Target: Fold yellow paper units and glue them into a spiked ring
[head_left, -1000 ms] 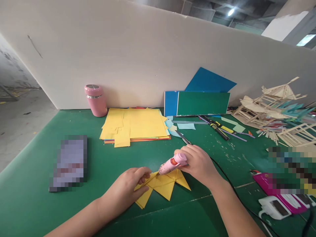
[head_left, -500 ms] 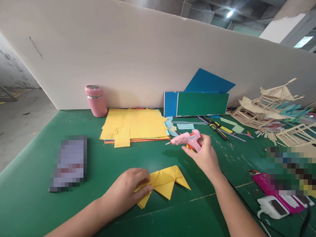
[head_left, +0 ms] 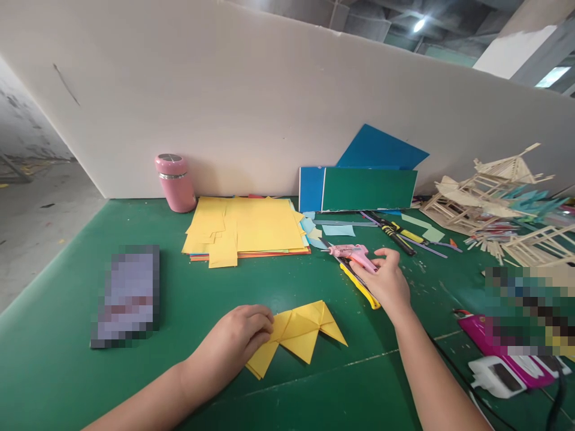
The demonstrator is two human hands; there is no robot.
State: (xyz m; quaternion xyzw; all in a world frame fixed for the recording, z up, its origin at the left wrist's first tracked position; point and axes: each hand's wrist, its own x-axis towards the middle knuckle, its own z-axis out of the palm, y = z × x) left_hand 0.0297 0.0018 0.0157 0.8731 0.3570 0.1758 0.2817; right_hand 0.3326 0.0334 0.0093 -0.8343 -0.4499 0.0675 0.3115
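My left hand (head_left: 242, 338) rests at the left end of a folded yellow paper piece (head_left: 299, 335), its fingers curled together over the edge. Pointed flaps of the paper spread to the right, flat on the green table. In my right hand (head_left: 390, 281) is a pink glue gun (head_left: 348, 252), gripped by its handle with the nozzle toward the left. Part of the handle is hidden by my fingers. Directly below the gun lies a yellow utility knife (head_left: 359, 287), close to my thumb.
A stack of yellow and coloured paper (head_left: 265, 224) lies near the white partition (head_left: 251, 108), beside a pink flask (head_left: 175, 185). Blue and green boards (head_left: 368, 190) lean behind paper scraps. Wooden stick models (head_left: 485, 191) stand at right, near a magenta power strip (head_left: 534, 368). A blurred-out object (head_left: 128, 296) lies at left.
My right hand has moved right and down with the glue gun, bringing it close above the utility knife, which shows more now. The left hand and folded paper stay nearly in place.
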